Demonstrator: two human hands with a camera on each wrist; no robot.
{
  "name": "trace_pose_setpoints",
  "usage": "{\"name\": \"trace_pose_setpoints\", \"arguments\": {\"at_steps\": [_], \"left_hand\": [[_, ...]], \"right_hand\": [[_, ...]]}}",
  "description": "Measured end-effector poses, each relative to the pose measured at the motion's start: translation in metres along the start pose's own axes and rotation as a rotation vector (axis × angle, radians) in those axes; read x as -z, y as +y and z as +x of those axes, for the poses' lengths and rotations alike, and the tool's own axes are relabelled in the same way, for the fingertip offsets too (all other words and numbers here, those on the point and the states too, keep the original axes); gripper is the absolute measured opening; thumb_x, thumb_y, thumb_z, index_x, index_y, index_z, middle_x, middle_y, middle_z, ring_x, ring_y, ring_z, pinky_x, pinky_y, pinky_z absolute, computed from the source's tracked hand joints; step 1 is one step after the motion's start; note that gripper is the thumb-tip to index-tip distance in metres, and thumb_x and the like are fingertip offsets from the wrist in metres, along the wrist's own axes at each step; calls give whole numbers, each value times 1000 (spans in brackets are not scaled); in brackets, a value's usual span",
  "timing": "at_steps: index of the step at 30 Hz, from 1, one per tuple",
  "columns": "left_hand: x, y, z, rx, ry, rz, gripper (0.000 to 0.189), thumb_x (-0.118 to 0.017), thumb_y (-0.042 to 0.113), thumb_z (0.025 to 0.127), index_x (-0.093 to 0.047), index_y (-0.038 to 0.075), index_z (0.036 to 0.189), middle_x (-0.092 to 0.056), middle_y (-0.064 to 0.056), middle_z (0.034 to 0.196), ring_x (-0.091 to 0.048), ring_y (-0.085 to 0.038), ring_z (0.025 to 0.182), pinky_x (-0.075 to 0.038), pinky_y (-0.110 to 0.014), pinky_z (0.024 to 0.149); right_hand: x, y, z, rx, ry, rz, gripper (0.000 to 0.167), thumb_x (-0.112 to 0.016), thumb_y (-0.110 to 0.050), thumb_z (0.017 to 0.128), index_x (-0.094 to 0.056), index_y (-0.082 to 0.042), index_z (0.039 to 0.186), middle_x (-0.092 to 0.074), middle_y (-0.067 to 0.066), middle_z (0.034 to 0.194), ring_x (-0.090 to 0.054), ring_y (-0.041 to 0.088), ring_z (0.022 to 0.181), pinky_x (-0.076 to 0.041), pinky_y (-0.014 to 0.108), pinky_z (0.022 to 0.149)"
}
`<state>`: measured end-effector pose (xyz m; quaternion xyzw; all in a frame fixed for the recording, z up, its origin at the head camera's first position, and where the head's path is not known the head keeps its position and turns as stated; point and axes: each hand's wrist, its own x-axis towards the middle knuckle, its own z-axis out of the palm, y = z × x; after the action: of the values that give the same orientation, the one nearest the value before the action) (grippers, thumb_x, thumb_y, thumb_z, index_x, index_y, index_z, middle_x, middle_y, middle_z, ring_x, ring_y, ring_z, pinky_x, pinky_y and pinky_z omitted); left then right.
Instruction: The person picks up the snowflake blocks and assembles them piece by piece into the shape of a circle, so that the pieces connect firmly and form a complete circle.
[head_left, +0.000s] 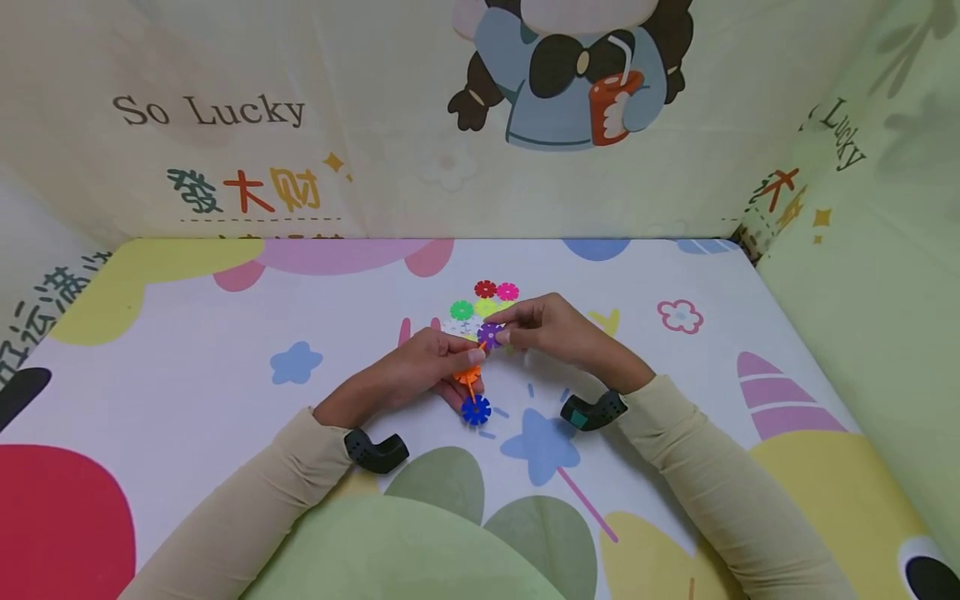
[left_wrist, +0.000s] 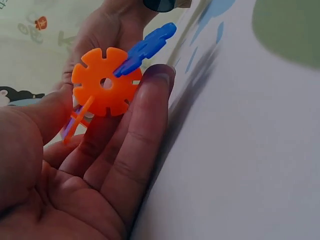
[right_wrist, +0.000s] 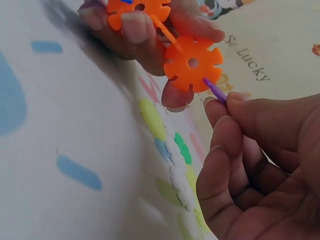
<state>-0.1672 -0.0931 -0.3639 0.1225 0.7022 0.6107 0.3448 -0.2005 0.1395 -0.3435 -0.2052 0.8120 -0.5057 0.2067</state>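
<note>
A cream cloth (head_left: 390, 125) is hanging behind the printed white tabletop (head_left: 352, 312), reading "So Lucky" above the characters "發大财"; the right-hand cloth (head_left: 862, 333) is showing a slanted "Lucky" too. Above the tabletop, my left hand (head_left: 427, 362) is grasping one string of notched plastic discs (head_left: 468, 375) by its orange section, thumb on one side and fingers on the other. One blue disc (head_left: 476, 410) is forming the end nearer me; two orange discs (right_wrist: 194, 64) are facing the right wrist camera, an orange edge showing between them. My right hand (head_left: 551, 329) is pinching one purple disc (head_left: 491, 335) between thumb and forefinger, its rim meeting a notch in the farther orange disc. Just beyond, loose discs are lying together: one red disc (head_left: 485, 289), one pink disc (head_left: 507, 292), one green disc (head_left: 461, 310), plus yellow discs (head_left: 486, 307) and white discs (right_wrist: 181, 185) that are overlapping too much for counting.
</note>
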Motion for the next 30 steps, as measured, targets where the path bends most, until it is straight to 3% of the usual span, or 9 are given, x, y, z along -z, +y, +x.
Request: {"name": "trace_pose_setpoints", "arguments": {"at_steps": [7,20,26,30], "left_hand": [[1,-3,-1,-60,-7,16,35,-57,24,100,-61,-1,124,-70,-19,90,-71,-32,74,-58,-39,73],[3,2,-4,-86,-7,80,32,-57,21,100,-63,-2,120,-70,-18,84,-71,-34,70,-57,-36,79],[4,3,-6,-98,-26,117,32,-56,20,101,-63,-4,120,-70,-15,84,-71,-33,70,-55,-33,84],[4,3,-5,-105,-43,122,29,-57,19,100,-64,-4,116,-69,-16,84,-71,-33,70,-57,-35,79]], "right_hand": [[0,3,1,-12,-8,50,26,-66,-10,93,-70,-3,118,-73,7,95,-62,28,80,-54,32,70],[-8,2,2,-108,20,135,27,-66,-8,92,-70,-4,119,-73,7,97,-60,25,78,-51,28,68],[-10,0,0,-105,30,91,27,-66,-10,92,-70,-5,119,-73,6,97,-63,25,81,-52,29,71],[-11,-2,-1,-85,31,37,27,-66,-10,93,-70,-6,119,-73,5,99,-65,25,84,-53,31,72]]}}
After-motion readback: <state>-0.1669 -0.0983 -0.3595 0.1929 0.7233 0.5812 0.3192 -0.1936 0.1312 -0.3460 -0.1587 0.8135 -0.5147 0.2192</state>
